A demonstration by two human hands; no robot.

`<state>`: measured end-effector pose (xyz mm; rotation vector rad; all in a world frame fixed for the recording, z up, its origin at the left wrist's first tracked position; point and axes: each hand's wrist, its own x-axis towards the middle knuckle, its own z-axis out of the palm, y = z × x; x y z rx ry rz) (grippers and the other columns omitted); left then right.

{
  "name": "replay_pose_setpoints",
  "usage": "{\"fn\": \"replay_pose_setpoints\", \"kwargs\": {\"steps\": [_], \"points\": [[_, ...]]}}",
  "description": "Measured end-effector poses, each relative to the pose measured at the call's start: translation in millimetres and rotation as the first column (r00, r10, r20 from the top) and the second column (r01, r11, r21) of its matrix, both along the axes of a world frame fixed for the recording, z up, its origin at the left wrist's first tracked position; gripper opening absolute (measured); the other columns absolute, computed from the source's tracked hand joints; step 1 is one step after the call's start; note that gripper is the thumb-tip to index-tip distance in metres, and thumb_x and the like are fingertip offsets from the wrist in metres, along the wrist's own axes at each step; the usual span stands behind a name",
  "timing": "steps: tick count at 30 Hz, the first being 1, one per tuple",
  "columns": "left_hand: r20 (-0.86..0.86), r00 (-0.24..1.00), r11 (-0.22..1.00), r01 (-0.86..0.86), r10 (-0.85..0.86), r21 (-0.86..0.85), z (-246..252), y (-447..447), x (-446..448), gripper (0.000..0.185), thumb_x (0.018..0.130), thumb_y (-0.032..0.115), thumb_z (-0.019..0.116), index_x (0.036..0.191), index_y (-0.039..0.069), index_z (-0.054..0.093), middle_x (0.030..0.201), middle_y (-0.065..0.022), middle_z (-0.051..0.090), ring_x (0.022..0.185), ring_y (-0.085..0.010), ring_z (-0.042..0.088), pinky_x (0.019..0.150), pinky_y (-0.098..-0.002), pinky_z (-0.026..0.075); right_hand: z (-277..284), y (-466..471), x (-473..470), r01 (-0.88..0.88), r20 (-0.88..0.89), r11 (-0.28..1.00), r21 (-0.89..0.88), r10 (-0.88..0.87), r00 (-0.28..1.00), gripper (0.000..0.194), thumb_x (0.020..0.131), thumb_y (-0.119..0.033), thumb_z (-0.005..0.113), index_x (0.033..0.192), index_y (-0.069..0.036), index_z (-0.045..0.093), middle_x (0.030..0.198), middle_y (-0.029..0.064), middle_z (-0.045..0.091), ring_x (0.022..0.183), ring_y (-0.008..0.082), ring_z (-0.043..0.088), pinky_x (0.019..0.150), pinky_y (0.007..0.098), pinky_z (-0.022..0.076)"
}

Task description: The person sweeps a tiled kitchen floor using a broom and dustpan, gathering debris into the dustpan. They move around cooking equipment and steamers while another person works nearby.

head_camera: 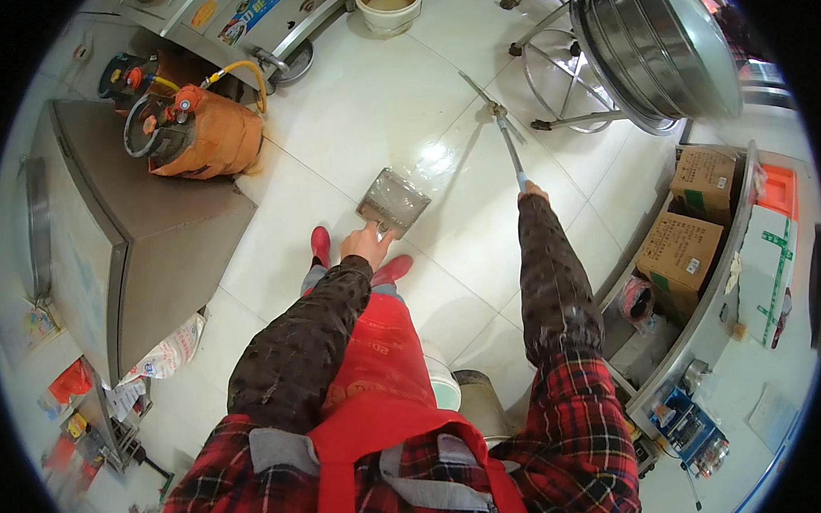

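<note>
Low in front of my red boots, my left hand (367,245) grips the handle of a grey dustpan (402,195). Dark, wet-looking dirt lies in the pan near its handle side. My right hand (533,191) is stretched forward, closed around the pole of a long-handled floor squeegee (511,145). Its narrow head (477,88) rests on the wet, shiny tile floor (361,129), beyond the dustpan and to its right. The squeegee and dustpan are apart.
Orange gas cylinders (214,138) and a steel cabinet (173,248) stand at left. A bucket of cloudy liquid (387,18) is ahead. A large steel drum on a wheeled stand (654,61) is ahead right. Cardboard boxes (678,256) fill a shelf at right. Buckets (480,401) stand close by my legs.
</note>
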<state>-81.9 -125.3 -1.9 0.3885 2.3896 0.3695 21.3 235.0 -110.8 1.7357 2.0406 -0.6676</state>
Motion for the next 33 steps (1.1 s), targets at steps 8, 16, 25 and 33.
{"fn": "replay_pose_setpoints", "kwargs": {"steps": [8,16,25,33], "points": [[0.004,1.0,0.999,-0.02,0.02,0.05,5.9,1.8,-5.3,0.042,0.074,0.042,0.049,0.082,0.001,0.055,0.071,-0.0192,0.057,0.07,-0.0349,0.055,0.062,-0.0418,0.043,36.6,-101.6,119.3,-0.571,0.31,0.794,-0.209,0.607,0.732,0.044,0.077,-0.027,0.041,0.119,-0.025,0.029,0.087,0.0223,0.052,0.083,0.0351,0.053,0.068,0.0446,0.0432],[-0.003,1.0,0.997,-0.021,0.021,0.077,4.6,-10.4,-1.4,0.04,0.073,0.041,0.051,0.081,0.002,0.054,0.072,-0.0188,0.057,0.071,-0.0341,0.055,0.063,-0.0417,0.042,140.2,-149.8,194.3,-0.447,0.114,0.814,-0.371,0.518,0.848,0.046,0.073,-0.025,0.051,0.117,-0.021,0.04,0.09,0.0157,0.057,0.081,0.028,0.056,0.071,0.0373,0.0448],[0.014,0.99,0.989,-0.142,0.141,0.043,7.3,-43.4,-0.5,0.039,0.074,0.04,0.051,0.088,0.004,0.052,0.073,-0.0194,0.057,0.071,-0.0346,0.055,0.062,-0.0431,0.042,69.5,-53.0,45.2,-0.681,0.073,0.732,0.022,0.678,0.731,0.039,0.073,-0.026,0.043,0.11,-0.015,0.043,0.095,0.0151,0.055,0.087,0.032,0.052,0.076,0.0416,0.0402],[0.031,0.986,0.983,-0.165,0.163,0.078,-1.6,-40.7,2.8,0.039,0.073,0.039,0.051,0.087,0.003,0.051,0.071,-0.0204,0.057,0.069,-0.0358,0.055,0.061,-0.0435,0.043,-12.8,-40.9,-136.3,-0.545,0.144,0.839,0.005,0.538,0.83,0.03,0.078,-0.025,0.042,0.106,-0.015,0.047,0.095,0.0145,0.055,0.089,0.0321,0.053,0.073,0.0429,0.0436]]}}
